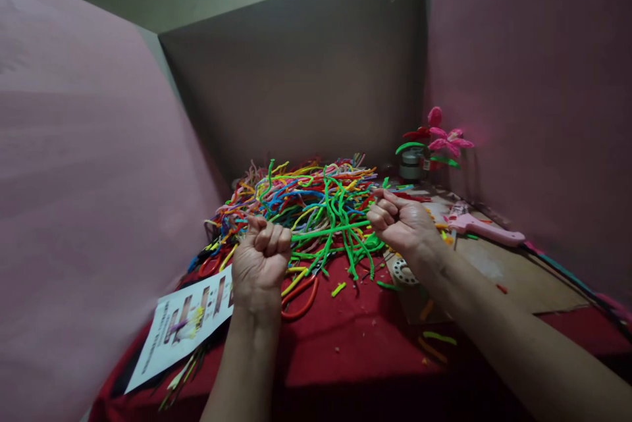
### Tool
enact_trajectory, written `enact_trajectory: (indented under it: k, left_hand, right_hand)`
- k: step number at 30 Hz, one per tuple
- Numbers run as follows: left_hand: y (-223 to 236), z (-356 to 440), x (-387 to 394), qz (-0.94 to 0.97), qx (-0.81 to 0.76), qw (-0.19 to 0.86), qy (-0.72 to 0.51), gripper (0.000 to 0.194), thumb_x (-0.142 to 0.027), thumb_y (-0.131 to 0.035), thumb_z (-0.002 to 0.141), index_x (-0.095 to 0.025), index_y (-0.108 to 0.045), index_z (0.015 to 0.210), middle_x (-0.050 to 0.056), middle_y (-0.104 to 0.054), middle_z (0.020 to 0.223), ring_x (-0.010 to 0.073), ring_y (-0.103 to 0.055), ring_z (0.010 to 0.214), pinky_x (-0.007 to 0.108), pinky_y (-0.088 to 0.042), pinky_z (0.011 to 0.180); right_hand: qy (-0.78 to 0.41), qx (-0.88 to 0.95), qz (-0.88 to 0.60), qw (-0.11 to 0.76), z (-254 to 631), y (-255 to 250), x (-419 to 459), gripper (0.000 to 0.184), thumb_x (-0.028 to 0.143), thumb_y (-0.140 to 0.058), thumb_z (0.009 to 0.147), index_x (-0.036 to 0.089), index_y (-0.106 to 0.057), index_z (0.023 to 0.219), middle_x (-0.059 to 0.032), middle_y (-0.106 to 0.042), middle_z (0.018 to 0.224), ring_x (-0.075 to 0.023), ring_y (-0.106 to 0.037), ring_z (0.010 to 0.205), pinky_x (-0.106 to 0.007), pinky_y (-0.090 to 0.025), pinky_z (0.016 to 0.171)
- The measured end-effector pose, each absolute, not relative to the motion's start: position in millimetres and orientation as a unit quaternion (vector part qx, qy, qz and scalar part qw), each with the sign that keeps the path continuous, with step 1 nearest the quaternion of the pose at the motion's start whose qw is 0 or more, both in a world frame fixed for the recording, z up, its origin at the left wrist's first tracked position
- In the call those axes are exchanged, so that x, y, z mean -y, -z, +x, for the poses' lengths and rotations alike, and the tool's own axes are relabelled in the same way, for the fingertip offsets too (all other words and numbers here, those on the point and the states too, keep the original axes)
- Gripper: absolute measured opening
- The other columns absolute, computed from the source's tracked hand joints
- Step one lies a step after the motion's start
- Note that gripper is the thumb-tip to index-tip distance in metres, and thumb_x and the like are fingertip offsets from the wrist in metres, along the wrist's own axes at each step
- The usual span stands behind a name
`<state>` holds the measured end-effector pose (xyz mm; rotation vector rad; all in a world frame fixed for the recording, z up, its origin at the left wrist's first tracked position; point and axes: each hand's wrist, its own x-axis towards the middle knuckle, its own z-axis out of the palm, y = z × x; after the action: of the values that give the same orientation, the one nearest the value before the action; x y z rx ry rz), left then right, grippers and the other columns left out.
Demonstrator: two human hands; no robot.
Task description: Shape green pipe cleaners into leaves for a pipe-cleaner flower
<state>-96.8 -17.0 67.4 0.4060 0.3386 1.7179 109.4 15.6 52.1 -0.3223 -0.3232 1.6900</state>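
Observation:
A green pipe cleaner [330, 231] stretches nearly straight between my two fists, above the table. Its left end runs into my left hand [261, 254], whose fingers are curled closed. My right hand [402, 221] is closed around the other end, slightly higher. Just behind it, several more green pipe cleaners [337, 201] hang over a large heap of mixed-colour pipe cleaners [281, 195]. Scissors with red-orange handles [302, 313] lie beneath, partly hidden under the strands and my left wrist.
A printed sheet [185, 323] lies at the left. On the right, a pink glue gun [486, 230] rests on cardboard [538, 284], near a white perforated disc [402, 270]. Pink fuzzy flowers [449, 141] stand at the back right. Cut scraps dot the red cloth [355, 349].

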Motion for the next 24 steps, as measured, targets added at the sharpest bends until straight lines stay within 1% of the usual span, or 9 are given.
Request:
enact_trajectory:
  k: [3,11,13,16,18,19,20,21,24]
  left_hand:
    - [-69,-95,20,0.173,-0.147,0.62,-0.751,0.037,-0.009,-0.025,0.089,-0.015,-0.047,0.06,-0.008,-0.013,0.041,0.0066,-0.013,0.034,0.02,-0.017,0.035]
    - [-62,-85,26,0.183,-0.098,0.637,-0.742,0.04,-0.018,-0.023,0.092,-0.015,-0.049,0.062,-0.008,-0.016,0.039,0.0073,-0.016,0.034,0.02,-0.02,0.035]
    - [-59,-86,26,0.215,-0.092,0.637,-0.735,0.037,-0.017,-0.027,0.092,-0.015,-0.049,0.062,-0.008,-0.017,0.039,0.0066,-0.018,0.034,0.019,-0.023,0.037]
    - [-62,-94,16,0.29,-0.112,0.618,-0.722,0.023,-0.018,-0.038,0.088,-0.013,-0.05,0.069,-0.008,-0.028,0.044,0.0041,-0.027,0.038,0.017,-0.031,0.044]
    - [-65,-101,1,0.365,-0.179,0.558,-0.723,0.016,-0.024,-0.043,0.085,-0.015,-0.05,0.075,-0.006,-0.036,0.052,0.0042,-0.036,0.044,0.018,-0.035,0.049]
    - [-65,-103,-7,0.422,-0.253,0.508,-0.706,0.017,-0.028,-0.043,0.085,-0.016,-0.05,0.075,-0.006,-0.037,0.054,0.0046,-0.037,0.045,0.018,-0.035,0.049]
    - [-64,-103,-15,0.495,-0.35,0.443,-0.661,0.019,-0.031,-0.042,0.084,-0.016,-0.05,0.075,-0.006,-0.036,0.054,0.0048,-0.037,0.045,0.018,-0.034,0.049]
    - [-60,-101,-23,0.572,-0.451,0.369,-0.577,0.02,-0.033,-0.041,0.084,-0.017,-0.05,0.077,-0.006,-0.038,0.055,0.0053,-0.038,0.045,0.019,-0.035,0.049]
    - [-40,-85,-41,0.627,-0.527,0.325,-0.473,0.017,-0.032,-0.061,0.068,-0.016,-0.056,0.069,-0.005,-0.043,0.05,0.008,-0.039,0.043,0.022,-0.032,0.046]
  right_hand:
    - [-0.739,0.127,-0.131,0.649,111,-57,-10,0.02,0.011,-0.034,0.087,0.015,-0.047,0.072,0.0097,-0.016,0.043,-0.0052,-0.017,0.035,-0.016,-0.022,0.032]
    - [-0.732,0.129,-0.106,0.66,119,-58,-4,0.021,0.012,-0.032,0.088,0.015,-0.046,0.073,0.0099,-0.016,0.041,-0.0054,-0.017,0.033,-0.017,-0.019,0.031]
    - [-0.742,0.123,-0.105,0.65,121,-55,-4,0.023,0.012,-0.03,0.09,0.015,-0.045,0.072,0.0098,-0.015,0.041,-0.0053,-0.017,0.033,-0.017,-0.019,0.031]
    - [-0.778,0.134,-0.103,0.605,128,-55,-7,0.025,0.013,-0.027,0.091,0.016,-0.043,0.073,0.0097,-0.016,0.041,-0.0054,-0.019,0.032,-0.016,-0.02,0.031]
    - [-0.811,0.144,-0.098,0.559,134,-57,-12,0.026,0.013,-0.024,0.092,0.016,-0.044,0.077,0.0097,-0.016,0.042,-0.0053,-0.021,0.032,-0.015,-0.019,0.03]
    - [-0.825,0.146,-0.094,0.538,136,-58,-15,0.026,0.014,-0.023,0.093,0.016,-0.045,0.079,0.0098,-0.017,0.043,-0.0051,-0.021,0.032,-0.015,-0.019,0.03]
    - [-0.838,0.143,-0.089,0.52,139,-59,-18,0.026,0.015,-0.022,0.093,0.015,-0.045,0.081,0.0099,-0.018,0.043,-0.0048,-0.022,0.031,-0.014,-0.018,0.029]
    - [-0.848,0.14,-0.083,0.505,140,-59,-21,0.027,0.015,-0.021,0.094,0.015,-0.046,0.083,0.01,-0.018,0.044,-0.0043,-0.022,0.031,-0.013,-0.018,0.029]
    - [-0.865,0.13,-0.077,0.479,141,-52,-29,0.029,0.015,-0.019,0.094,0.014,-0.046,0.086,0.01,-0.02,0.044,-0.0034,-0.022,0.03,-0.012,-0.017,0.028]
